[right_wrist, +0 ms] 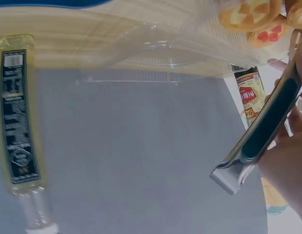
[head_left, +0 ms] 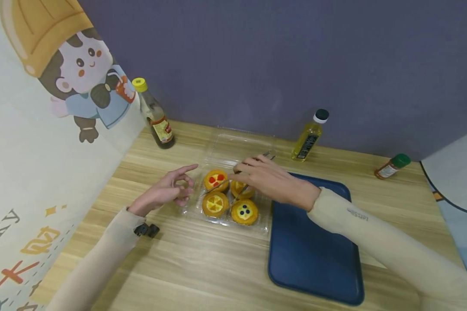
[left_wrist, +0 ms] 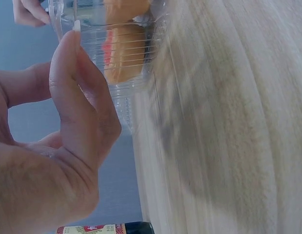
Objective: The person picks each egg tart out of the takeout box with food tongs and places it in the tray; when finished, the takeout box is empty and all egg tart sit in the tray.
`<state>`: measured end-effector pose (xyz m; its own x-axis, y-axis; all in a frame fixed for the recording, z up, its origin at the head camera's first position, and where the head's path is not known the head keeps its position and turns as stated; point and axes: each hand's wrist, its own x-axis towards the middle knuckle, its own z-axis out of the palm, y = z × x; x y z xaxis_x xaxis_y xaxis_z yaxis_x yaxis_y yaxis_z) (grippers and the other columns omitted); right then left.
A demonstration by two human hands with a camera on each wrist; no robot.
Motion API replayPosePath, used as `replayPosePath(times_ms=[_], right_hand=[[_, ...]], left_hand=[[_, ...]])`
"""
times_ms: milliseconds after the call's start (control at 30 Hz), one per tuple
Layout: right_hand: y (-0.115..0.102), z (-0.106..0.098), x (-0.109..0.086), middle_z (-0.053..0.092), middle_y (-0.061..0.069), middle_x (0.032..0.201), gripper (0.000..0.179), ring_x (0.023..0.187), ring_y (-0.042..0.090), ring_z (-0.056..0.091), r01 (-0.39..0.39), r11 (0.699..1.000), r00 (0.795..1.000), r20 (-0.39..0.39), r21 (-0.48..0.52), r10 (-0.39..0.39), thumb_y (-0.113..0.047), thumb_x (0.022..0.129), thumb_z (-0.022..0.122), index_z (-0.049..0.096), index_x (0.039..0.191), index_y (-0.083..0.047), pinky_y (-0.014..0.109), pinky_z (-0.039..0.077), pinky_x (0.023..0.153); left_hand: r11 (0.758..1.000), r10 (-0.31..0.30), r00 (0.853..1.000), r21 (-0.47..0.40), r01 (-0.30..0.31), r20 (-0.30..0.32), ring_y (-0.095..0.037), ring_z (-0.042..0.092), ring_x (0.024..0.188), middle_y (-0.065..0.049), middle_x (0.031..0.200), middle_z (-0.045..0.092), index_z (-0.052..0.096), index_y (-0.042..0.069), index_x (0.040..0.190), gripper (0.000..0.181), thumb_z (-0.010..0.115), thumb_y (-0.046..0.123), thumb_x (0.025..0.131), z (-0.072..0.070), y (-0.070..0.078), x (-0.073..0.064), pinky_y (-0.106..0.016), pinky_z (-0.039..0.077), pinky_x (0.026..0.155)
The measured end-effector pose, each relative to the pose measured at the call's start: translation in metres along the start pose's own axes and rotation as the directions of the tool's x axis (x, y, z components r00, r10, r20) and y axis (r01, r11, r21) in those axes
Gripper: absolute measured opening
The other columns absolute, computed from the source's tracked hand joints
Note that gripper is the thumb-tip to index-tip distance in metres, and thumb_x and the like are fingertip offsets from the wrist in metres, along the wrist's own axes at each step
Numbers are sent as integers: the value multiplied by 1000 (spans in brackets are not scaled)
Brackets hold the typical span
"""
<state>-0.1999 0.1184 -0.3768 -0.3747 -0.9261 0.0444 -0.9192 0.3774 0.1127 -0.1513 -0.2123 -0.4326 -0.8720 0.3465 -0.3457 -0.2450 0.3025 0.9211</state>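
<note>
You gripped tongs (right_wrist: 270, 122) w/ R hand (head_left: 270, 179); L hand (head_left: 165, 190) was loose, empty, nr tart box (head_left: 227, 223). Prob. needed tongs low round one tart (head_left: 215, 204), gentle squeeze.

The clamshell container (head_left: 239, 146) is thin, clear, glossy plastic with ribbed walls. Over it, the tongs (right_wrist: 269, 122) show shiny metal with a matt handle inlay. To the container's right, the tray (head_left: 315, 268) looks like matt plastic; beneath both, the tabletop (head_left: 202, 268) has smooth wood grain with a soft sheen. Either side of the container, the sleeves (head_left: 373, 242) are matt cloth.
</note>
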Motion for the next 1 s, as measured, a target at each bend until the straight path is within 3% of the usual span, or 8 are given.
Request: replayPosePath(times_ms=[400, 633, 1000], right_hand=[[-8, -7, 21, 61, -1, 138, 53, 125, 21, 55, 85, 982, 996, 49, -167, -78, -17, 99, 71, 58, 149, -27, 44, 47, 113], [-11, -5, 17, 61, 1, 137, 55, 124, 23, 56, 94, 966, 996, 27, -241, -90, -4, 101, 64, 56, 151, -26, 45, 48, 112], [-15, -1, 4, 61, 0, 139, 50, 123, 21, 57, 59, 970, 996, -47, -236, -72, -8, 101, 66, 60, 147, -25, 42, 50, 105]], left_hand=[[1000, 13, 1000, 5, -13, -4, -15, 61, 72, -22, 124, 48, 17, 18, 168, 90, 55, -13, 93, 2, -2, -2, -21, 59, 58], [1000, 12, 1000, 9, -12, -8, -15, 61, 73, -20, 124, 48, 17, 17, 168, 89, 55, -12, 93, 3, 0, -2, -21, 58, 57], [1000, 12, 1000, -3, -12, 4, -14, 58, 69, -22, 124, 47, 16, 17, 169, 90, 52, -14, 92, 1, 1, -4, -19, 54, 55]])
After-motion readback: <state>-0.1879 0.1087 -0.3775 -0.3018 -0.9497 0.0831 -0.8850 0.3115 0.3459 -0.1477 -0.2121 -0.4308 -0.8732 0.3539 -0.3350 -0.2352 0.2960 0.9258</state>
